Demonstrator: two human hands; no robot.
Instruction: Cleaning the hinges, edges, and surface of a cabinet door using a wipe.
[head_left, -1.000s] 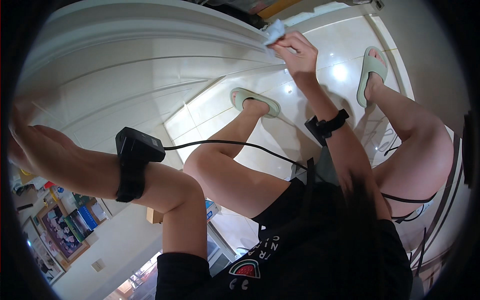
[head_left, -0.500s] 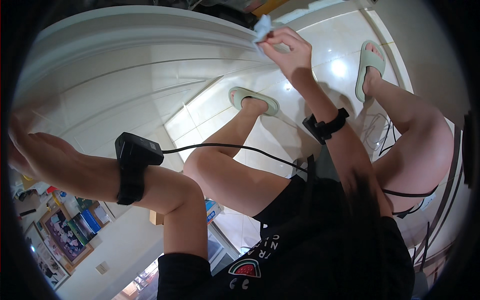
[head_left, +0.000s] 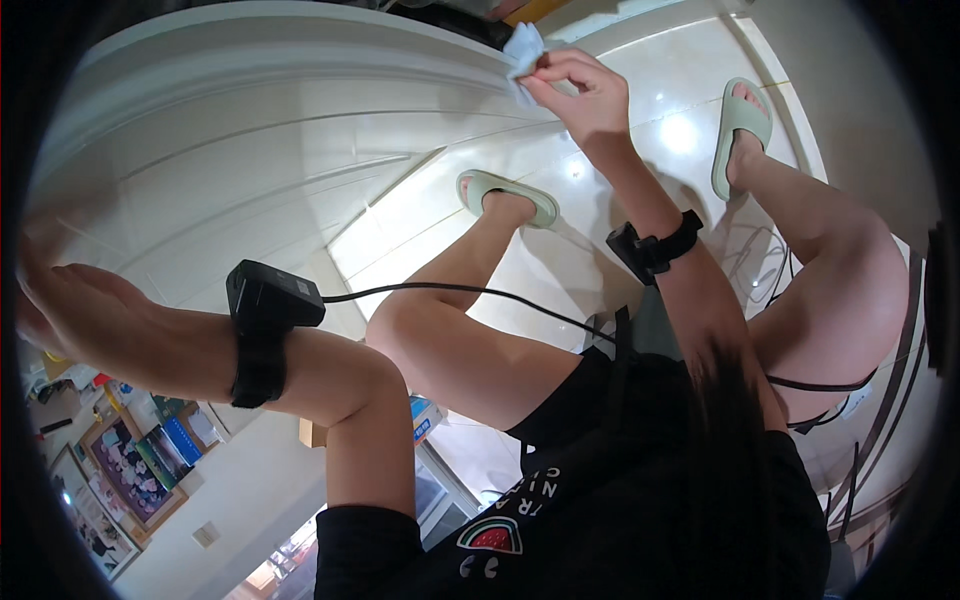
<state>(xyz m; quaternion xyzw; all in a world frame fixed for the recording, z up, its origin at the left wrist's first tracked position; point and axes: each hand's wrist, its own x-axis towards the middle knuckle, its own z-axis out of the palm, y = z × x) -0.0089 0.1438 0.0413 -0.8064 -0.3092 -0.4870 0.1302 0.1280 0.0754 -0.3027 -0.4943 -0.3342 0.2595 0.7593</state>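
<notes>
Right, as seen:
Cloth: small white cloth (head_left: 522, 48), pinched in right hand (head_left: 590, 95), pressed on the white panelled door (head_left: 250, 130) near its top edge.
R hand: fingers closed on the cloth, arm stretched out away from the body.
L hand: left hand (head_left: 45, 300) at the frame's far left edge, palm seemingly flat on the same door, fingers blurred & cut off; can't tell if it grips anything. Well apart from R hand.
Wrist gear: 2 black bands w/ boxes, one per forearm; left wrist unit (head_left: 262, 320) is the bigger box, right wrist unit (head_left: 650, 245) smaller. A black cable (head_left: 470, 292) runs from the L unit across the knee twd the torso.
In the way: own bent knee & thigh sit betw. the two arms; black shirt fills the lower frame.
Below R hand: glossy tiled floor (head_left: 640, 60), 2 pale green slide sandals (head_left: 735, 125), one per foot.
Under L arm: shelf w/ framed pictures (head_left: 120, 470) & small clutter, too small to count.
</notes>
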